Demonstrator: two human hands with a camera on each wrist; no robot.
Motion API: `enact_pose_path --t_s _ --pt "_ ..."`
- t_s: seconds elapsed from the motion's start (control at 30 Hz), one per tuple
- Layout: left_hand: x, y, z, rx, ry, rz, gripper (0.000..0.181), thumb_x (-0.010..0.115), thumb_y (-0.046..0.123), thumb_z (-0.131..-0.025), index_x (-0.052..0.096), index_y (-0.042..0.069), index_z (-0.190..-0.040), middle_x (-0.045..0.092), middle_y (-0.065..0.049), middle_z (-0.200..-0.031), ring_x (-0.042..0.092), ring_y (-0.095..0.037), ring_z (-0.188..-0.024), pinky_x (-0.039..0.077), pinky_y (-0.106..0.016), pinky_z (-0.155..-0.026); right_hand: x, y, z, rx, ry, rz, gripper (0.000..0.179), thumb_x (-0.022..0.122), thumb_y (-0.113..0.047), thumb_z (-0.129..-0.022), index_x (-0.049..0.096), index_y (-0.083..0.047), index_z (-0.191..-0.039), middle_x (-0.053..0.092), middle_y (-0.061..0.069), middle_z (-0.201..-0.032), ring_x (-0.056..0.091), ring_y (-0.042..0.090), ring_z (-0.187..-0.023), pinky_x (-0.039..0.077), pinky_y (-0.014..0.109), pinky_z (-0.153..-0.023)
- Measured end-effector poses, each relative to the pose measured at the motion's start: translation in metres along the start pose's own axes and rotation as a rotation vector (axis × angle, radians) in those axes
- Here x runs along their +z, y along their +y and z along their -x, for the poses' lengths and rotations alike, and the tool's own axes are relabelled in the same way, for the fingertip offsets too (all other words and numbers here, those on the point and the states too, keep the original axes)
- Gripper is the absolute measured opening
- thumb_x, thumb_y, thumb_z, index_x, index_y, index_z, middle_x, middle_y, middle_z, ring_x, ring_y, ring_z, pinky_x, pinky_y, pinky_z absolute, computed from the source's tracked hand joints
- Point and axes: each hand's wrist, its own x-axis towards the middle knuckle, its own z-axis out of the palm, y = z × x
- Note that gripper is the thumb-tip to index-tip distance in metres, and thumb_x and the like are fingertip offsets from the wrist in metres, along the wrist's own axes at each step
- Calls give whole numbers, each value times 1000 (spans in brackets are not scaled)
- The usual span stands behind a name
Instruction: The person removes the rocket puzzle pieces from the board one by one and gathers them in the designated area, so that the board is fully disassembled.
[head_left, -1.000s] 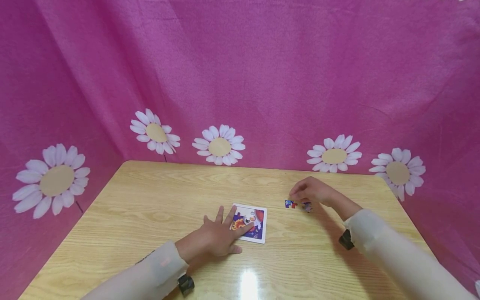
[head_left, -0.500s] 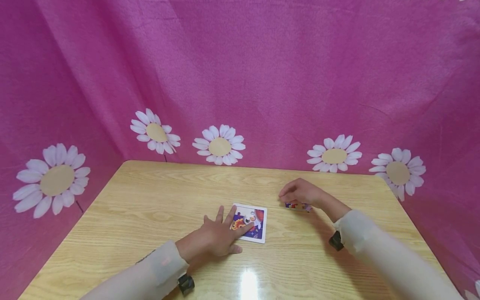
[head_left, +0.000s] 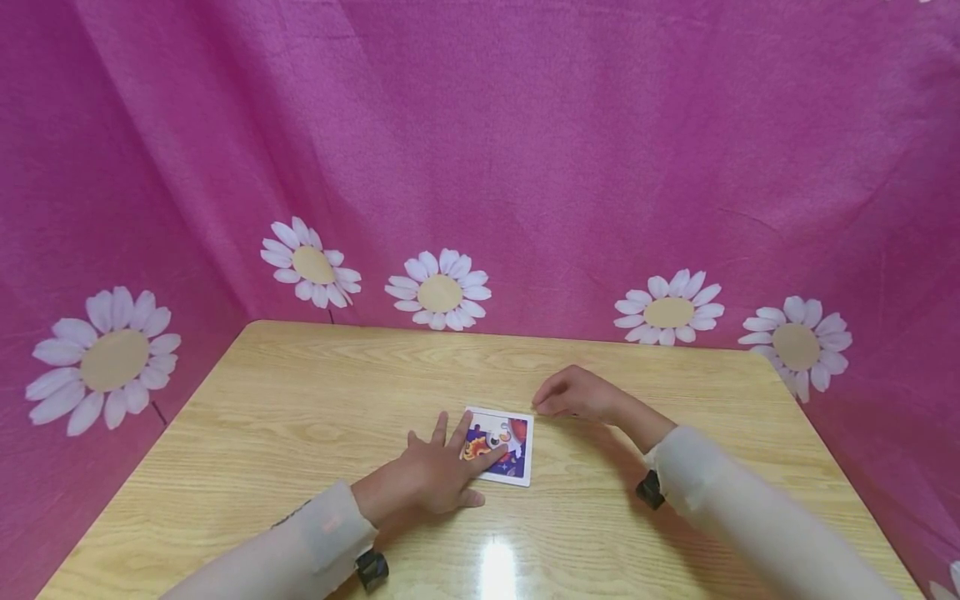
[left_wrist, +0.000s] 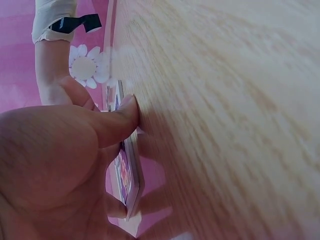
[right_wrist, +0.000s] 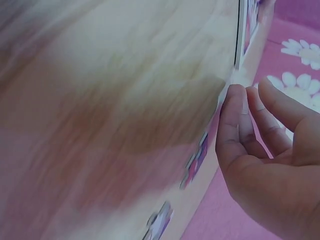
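Observation:
A small jigsaw puzzle [head_left: 517, 467] in a white frame lies on the table, with a pale bare area at its upper left. My left hand [head_left: 438, 473] rests across its left side, fingers spread; the left wrist view shows the thumb [left_wrist: 120, 117] close to the board edge. Just off the frame's upper right corner is my right hand [head_left: 581, 393], low over the table with fingers bent and tips drawn together. I cannot tell whether a piece is between them. Two loose puzzle pieces, a nearer one [right_wrist: 160, 220] and another [right_wrist: 195, 160], lie beneath the right hand, hidden in the head view.
The wooden table [head_left: 337, 383] has a light glare near its front. A pink curtain [head_left: 525, 167] with white daisies stands behind and along both sides. Each wrist carries a small black device, one at the left cuff [head_left: 372, 569] and one at the right cuff [head_left: 650, 490].
My right hand has moved left over the loose pieces towards the puzzle, covering them in the head view. The left hand and the puzzle have stayed in place.

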Motion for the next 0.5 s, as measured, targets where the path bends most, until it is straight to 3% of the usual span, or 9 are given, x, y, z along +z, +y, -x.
enact_pose_path --t_s 0.17,0.33,0.5 --pt "1 0 -1 -2 4 -4 72 56 66 -96 19 60 -157 2 -11 -174 7 -51 -156 27 -80 -108 10 -4 -6 -37 -1 71 18 73 0 -92 74 12 -105 76 19 -100 65 10 -85 58 31 -81" --pt "1 0 -1 -7 2 -5 72 55 66 -96 19 60 -157 2 -11 -174 7 -50 -156 27 -80 -108 16 -12 -9 -60 58 197 14 77 -6 -91 78 3 -101 77 13 -99 63 12 -87 54 29 -80" --pt "0 1 0 -10 -1 -17 71 54 66 -96 19 60 -158 2 -12 -174 8 -50 -155 28 -79 -108 22 -19 -10 -74 43 169 16 77 -7 -91 78 5 -102 78 13 -97 67 15 -88 56 32 -81"
